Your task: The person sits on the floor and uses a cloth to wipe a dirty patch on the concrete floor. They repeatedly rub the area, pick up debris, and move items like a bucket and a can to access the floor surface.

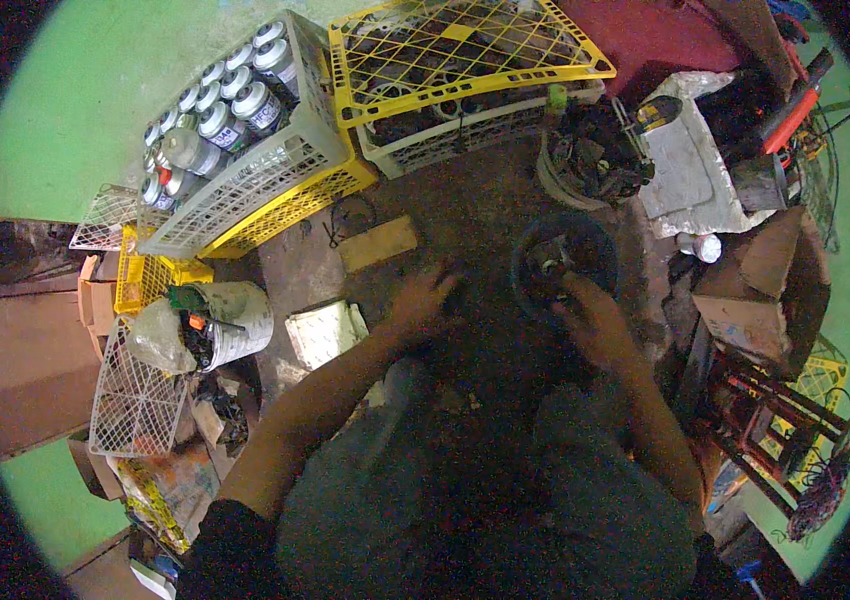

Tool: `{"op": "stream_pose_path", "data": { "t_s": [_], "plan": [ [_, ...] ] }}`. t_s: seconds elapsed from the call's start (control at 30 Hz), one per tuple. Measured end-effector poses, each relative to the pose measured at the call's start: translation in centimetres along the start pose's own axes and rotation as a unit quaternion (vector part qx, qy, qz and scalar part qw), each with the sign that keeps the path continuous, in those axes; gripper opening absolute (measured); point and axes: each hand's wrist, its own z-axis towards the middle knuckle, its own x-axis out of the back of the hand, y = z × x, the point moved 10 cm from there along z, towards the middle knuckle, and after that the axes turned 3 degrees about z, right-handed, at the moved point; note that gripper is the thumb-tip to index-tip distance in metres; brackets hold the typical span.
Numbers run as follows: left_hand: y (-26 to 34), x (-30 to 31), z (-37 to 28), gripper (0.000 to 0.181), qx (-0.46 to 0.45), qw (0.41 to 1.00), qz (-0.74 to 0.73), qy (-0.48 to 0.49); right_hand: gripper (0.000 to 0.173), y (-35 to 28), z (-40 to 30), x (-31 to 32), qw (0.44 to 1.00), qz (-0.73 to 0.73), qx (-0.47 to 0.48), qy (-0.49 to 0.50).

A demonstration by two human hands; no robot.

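My left hand (423, 296) is over the dark floor, its fingers a little apart and nothing visible in them. A light wooden block (378, 244) lies just beyond it. To its left is a pale, flat, squarish piece (327, 334). My right hand (591, 313) reaches over the near rim of a dark round tub (612, 259). Its fingertips are by a small shiny piece (551, 264) among dark contents. Shadow hides whether the fingers grip it.
Ahead, a grey plastic crate (267, 180) holds several gas cans (256, 105). Beside it a yellow crate (470, 94) lies over dark parts. A white bucket (245, 322) of scrap stands left. On the right are another scrap-filled bucket (560, 180), a cardboard box (751, 315) and a stool-like frame (762, 442).
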Motion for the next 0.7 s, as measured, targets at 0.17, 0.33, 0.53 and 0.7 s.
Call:
{"op": "stream_pose_path", "data": {
  "t_s": [0.17, 0.33, 0.53, 0.7],
  "plan": [
    [5.1, -1.6, -2.0, 0.084, -0.155, 0.982, -0.008, 0.106, 0.047, -0.6, 0.4, -5.8, 0.988, 0.112, -0.063, -0.091],
    [5.8, 2.7, -1.4, 0.078, -0.093, 0.993, -0.017, 0.071, 0.037, -0.3, 0.8, -3.4, 0.995, 0.049, -0.087, -0.029],
    [-4.3, -1.1, -0.2, 0.062, 0.125, 0.982, -0.056, 0.131, 0.037, 5.1, 0.7, 3.6, 0.974, 0.035, -0.161, 0.152],
    [-4.8, -1.2, 0.9, 0.047, 0.156, 0.985, -0.046, 0.062, 0.046, 6.9, 0.5, 4.5, 0.971, 0.032, -0.148, 0.186]
  ]
}}
